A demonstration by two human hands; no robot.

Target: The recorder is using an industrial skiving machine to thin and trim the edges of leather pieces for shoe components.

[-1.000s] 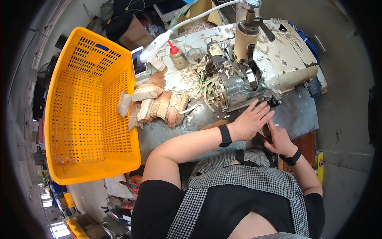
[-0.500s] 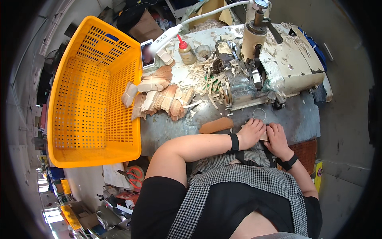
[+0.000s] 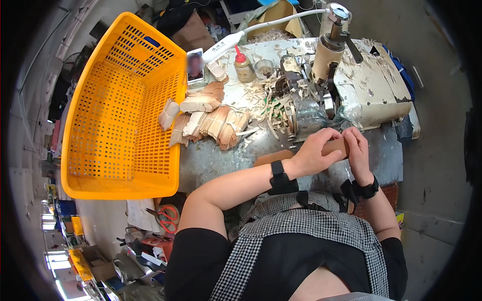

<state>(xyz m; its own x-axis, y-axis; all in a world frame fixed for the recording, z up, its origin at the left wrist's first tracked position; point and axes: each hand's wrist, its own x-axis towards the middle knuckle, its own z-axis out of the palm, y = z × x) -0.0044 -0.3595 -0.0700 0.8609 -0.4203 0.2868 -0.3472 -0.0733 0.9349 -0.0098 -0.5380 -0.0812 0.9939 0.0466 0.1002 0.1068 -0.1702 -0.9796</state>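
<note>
Between my two hands is a brown leather piece (image 3: 335, 147), its flat face toward me. My left hand (image 3: 312, 153) grips its left end, thumb in front and fingers behind. At the other end my right hand (image 3: 357, 150) has its fingers bent over the edge. Whether it is one piece or a small stack I cannot tell. A second brown leather piece (image 3: 271, 157) lies on the grey metal tabletop (image 3: 211, 165), partly covered by my left wrist. Just beyond my hands stands a cream-coloured bench machine (image 3: 329, 60) with scraps around its working parts.
A large yellow plastic basket (image 3: 125, 186) stands at the left. Beside it sit several tied bundles of leather pieces (image 3: 217, 122). Farther back are a red-capped bottle (image 3: 244, 69), a phone (image 3: 195, 67) and a white lamp arm (image 3: 286, 18). Orange-handled scissors (image 3: 167, 219) lie lower left.
Both hands have come up off the tabletop and away from my body. The leather piece, mostly hidden under my fingers before, now shows between them. The view has shifted slightly.
</note>
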